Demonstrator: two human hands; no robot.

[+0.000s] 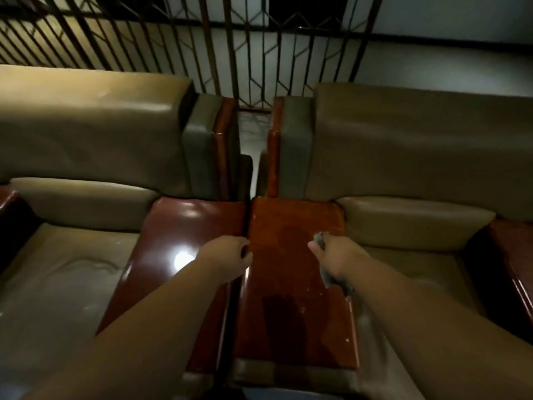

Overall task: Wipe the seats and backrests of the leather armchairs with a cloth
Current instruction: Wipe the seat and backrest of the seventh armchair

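Now the right hand (337,256) is curled round a grey cloth (327,277); a bit of it shows above the knuckles and more hangs below the wrist, blurred. The hand sits over the right edge of the right chair's wooden armrest (291,255), close to where that edge meets the seat cushion. Whether the cloth touches the wood cannot be told.

The left hand (227,256) lies on the inner edge of the left chair's armrest (178,226), its fingers bent over that edge into the narrow gap between the two armrests. It holds nothing else.

Both armrests are glossy red-brown and run side by side, nearly touching. A bright spot of light shines on the left one, just beside the left wrist. The right one shows small pale specks and a darker patch toward its near end.

The left armchair (86,134) and the right armchair (418,145) have olive-tan leather. Each backrest stands upright behind its seat. The left seat (57,278) is creased, with pale marks near its middle. The right seat (418,267) lies partly hidden under the right forearm.

Behind the chairs stands a metal grille (259,53) with slanted bars, and a pale wall (447,33) at the far right.
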